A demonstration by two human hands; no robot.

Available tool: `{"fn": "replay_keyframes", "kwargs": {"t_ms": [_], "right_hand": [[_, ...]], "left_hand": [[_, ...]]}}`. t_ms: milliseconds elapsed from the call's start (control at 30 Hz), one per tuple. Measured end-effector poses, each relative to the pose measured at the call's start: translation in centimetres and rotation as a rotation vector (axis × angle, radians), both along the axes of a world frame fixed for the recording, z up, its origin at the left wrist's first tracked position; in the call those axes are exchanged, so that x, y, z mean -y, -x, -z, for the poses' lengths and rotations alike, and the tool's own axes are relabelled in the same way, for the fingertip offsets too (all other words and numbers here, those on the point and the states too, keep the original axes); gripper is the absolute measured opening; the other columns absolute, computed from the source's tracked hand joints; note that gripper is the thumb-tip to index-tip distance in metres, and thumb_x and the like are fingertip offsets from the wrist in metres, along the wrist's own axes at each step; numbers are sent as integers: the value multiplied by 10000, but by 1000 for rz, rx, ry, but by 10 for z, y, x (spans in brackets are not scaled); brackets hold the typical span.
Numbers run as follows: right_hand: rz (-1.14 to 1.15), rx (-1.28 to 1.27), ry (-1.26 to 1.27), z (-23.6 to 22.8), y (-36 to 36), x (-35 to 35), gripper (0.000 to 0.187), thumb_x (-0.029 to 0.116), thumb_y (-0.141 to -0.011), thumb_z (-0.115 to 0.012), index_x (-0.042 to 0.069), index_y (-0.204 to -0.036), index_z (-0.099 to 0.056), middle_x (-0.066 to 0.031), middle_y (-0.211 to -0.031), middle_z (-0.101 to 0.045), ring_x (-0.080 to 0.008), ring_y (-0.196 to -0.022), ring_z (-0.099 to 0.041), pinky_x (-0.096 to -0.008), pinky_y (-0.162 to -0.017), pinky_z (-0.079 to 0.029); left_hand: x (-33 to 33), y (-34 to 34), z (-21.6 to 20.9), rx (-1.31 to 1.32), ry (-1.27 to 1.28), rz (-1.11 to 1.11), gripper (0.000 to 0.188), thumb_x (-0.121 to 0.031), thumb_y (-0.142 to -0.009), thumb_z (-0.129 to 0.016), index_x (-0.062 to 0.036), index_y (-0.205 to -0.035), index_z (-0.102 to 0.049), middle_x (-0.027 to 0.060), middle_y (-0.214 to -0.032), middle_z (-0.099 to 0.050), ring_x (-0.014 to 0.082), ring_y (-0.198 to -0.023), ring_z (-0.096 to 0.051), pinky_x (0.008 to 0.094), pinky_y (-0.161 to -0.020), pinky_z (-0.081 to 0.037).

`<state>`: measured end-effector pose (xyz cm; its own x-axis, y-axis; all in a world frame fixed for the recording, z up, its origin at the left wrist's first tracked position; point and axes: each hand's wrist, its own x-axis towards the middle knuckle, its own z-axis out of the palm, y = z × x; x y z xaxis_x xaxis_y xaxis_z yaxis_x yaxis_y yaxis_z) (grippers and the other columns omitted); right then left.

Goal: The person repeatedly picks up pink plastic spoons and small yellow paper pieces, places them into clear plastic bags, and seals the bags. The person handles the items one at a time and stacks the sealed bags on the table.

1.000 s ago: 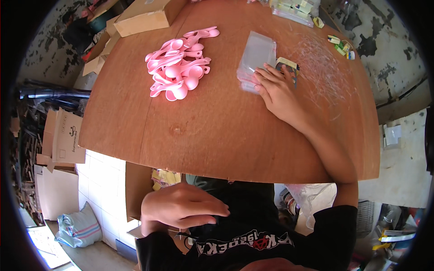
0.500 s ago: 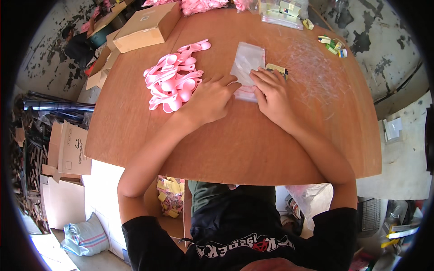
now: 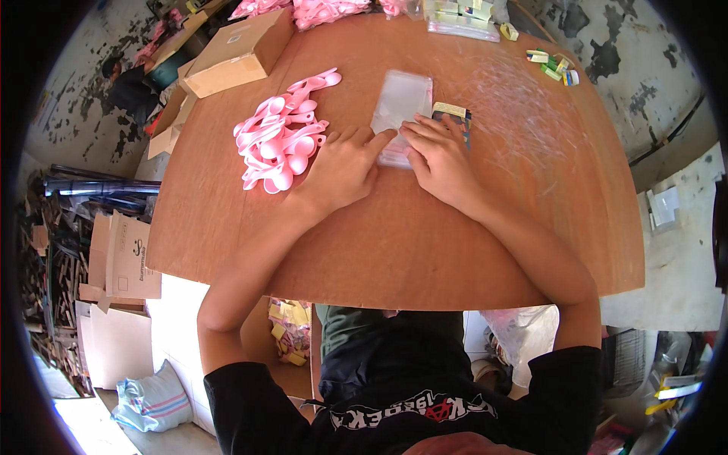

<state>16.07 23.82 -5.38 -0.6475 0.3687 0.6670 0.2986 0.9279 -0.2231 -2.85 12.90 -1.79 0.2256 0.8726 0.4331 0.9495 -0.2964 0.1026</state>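
Observation:
A stack of clear plastic bags (image 3: 402, 95) lies flat on the table before me. My left hand (image 3: 345, 167) is at the stack's lower left, its fingers curled and the index fingertip on the topmost bag; it seems to grip the bag's near edge, though the thumb is mostly hidden. My right hand (image 3: 444, 161) rests over the stack's right side, fingers stretched forward and thumb apart. Partly under its fingers, beside the bags, is a dark printed card with a yellowish top (image 3: 453, 112). Left of my left hand sits a heap of pink plastic spoons (image 3: 273, 140).
Thin clear plastic strips (image 3: 523, 114) are scattered on the right of the brown table (image 3: 364, 258). Small yellow-green card pieces (image 3: 557, 68) lie beyond them. A cardboard box (image 3: 239, 57), bagged pink goods (image 3: 330, 11) and a packet stack (image 3: 462, 26) line the far edge.
The pink-edged strip at the bag's near end no longer shows between my hands. My left index finger now reaches straighter onto the bag. More of the dark card shows. The whole view has shifted slightly.

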Motion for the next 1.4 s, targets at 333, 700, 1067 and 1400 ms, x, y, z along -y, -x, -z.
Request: {"fn": "replay_keyframes", "kwargs": {"t_ms": [333,700,1067,1400], "right_hand": [[9,22,13,3,-2,-1,302,93,-898,-602,-17,-1167,-686,-147,-1246,-683,-316,-1290,-556,-572,-1107,-333],[6,-183,-68,-10,-1,3,304,47,-852,-635,-17,-1143,-694,-123,-1205,-694,-301,-1244,-582,-545,-1094,-347],[-332,-204,281,-57,-23,28,360,41,-801,-705,58,-1161,-723,-108,-1166,-716,-270,-1082,-661,-419,-918,-511],[6,265,23,-43,-69,-19,293,53,-813,-748,7,-1099,-710,-138,-996,-721,-323,-858,-685,-388,-770,-552]], "left_hand": [[1,-6,-6,-1,-96,-35,513,-4,-763,-654,-100,-1266,-638,131,-981,-595,315,-901,-600,430,-807,-508],[4,-1,-1,92,-118,-83,451,1,-742,-670,-86,-1184,-659,148,-1087,-585,343,-998,-582,444,-885,-489],[55,23,-43,757,-74,138,171,21,-858,-729,-1,-1026,-702,96,-1053,-716,230,-1018,-666,346,-888,-521],[133,-4,-58,1386,-277,27,187,21,-911,-713,60,-1093,-697,144,-987,-748,166,-912,-716,295,-838,-577]]}}
